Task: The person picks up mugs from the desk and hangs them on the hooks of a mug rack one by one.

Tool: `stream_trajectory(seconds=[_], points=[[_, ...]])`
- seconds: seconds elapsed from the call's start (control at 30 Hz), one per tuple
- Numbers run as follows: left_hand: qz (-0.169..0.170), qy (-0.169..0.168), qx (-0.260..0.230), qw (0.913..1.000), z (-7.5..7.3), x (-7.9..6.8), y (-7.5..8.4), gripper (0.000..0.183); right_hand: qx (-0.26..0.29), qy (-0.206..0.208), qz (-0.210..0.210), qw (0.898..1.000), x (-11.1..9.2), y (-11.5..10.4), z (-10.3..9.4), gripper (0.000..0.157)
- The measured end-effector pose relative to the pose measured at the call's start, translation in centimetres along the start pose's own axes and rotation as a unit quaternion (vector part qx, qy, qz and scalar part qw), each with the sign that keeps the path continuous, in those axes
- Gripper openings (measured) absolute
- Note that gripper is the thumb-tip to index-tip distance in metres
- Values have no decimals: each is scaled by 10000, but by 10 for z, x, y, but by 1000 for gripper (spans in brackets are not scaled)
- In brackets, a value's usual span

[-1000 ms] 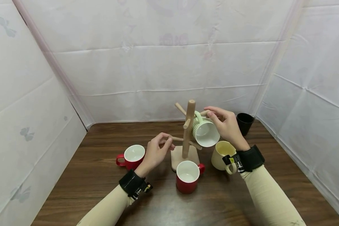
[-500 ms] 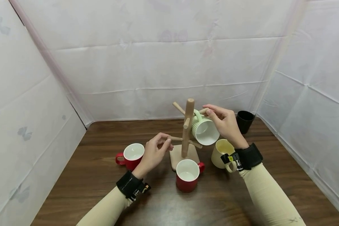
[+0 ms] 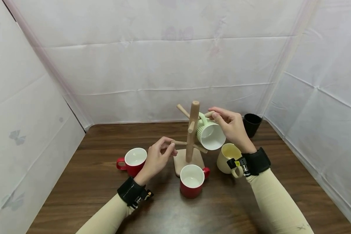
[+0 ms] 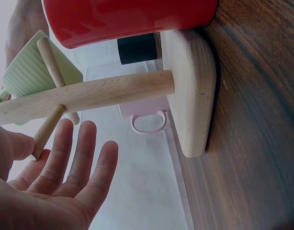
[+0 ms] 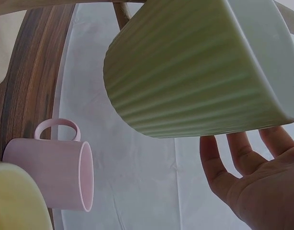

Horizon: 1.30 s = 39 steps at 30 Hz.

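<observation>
A wooden mug tree (image 3: 190, 143) stands on its square base. My left hand (image 3: 157, 158) pinches the tip of its lower left peg (image 4: 47, 129) between thumb and index finger, the other fingers spread apart. At the upper right peg, my right hand (image 3: 231, 128) pinches the tip between thumb and fingers. A pale green ribbed mug (image 3: 212, 136) hangs from this peg by its handle, tilted, its white inside toward me. In the right wrist view the mug hides part of that hand. A red mug (image 3: 191, 183) stands right before the base.
Another red mug (image 3: 133, 164) stands left of the tree, beside my left wrist. A yellow mug (image 3: 224, 162) is under my right wrist, and a black cup (image 3: 251, 126) stands at the back right. The wrist views show a pink mug (image 5: 46, 172) on the table (image 3: 84, 182).
The head view has shifted slightly. Both hands keep their hold on the pegs, and the green mug hangs as before.
</observation>
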<state>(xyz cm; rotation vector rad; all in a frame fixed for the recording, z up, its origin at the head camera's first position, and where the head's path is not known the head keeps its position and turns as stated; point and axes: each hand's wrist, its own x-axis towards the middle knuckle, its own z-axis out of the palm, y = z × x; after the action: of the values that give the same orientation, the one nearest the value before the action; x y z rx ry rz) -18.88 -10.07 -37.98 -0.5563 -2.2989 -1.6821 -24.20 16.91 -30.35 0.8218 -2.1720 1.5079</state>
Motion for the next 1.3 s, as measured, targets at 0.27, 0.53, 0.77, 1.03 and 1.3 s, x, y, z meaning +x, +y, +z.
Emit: stream_trajectory(seconds=[0.27,0.53,0.77,1.03,1.3], points=[[96,-31,73,9999,2,-4,1,13,-85,116,-64,9999,-5,-4,1,26],[70,-38,50,10000,1,-11,4,13,-133,122,-91,9998,-9,-9,2,26],[-9,-101,-18,9999,1,-15,6,16,-199,127,-42,9997,-13,-13,1,26],[68,-129,-54,9999,4,-12,7,14,-232,129,53,9996,-14,-13,-3,26],[-34,-133,-113,9998,4,-12,5,14,-264,91,23,9996,-13,-8,-1,26]])
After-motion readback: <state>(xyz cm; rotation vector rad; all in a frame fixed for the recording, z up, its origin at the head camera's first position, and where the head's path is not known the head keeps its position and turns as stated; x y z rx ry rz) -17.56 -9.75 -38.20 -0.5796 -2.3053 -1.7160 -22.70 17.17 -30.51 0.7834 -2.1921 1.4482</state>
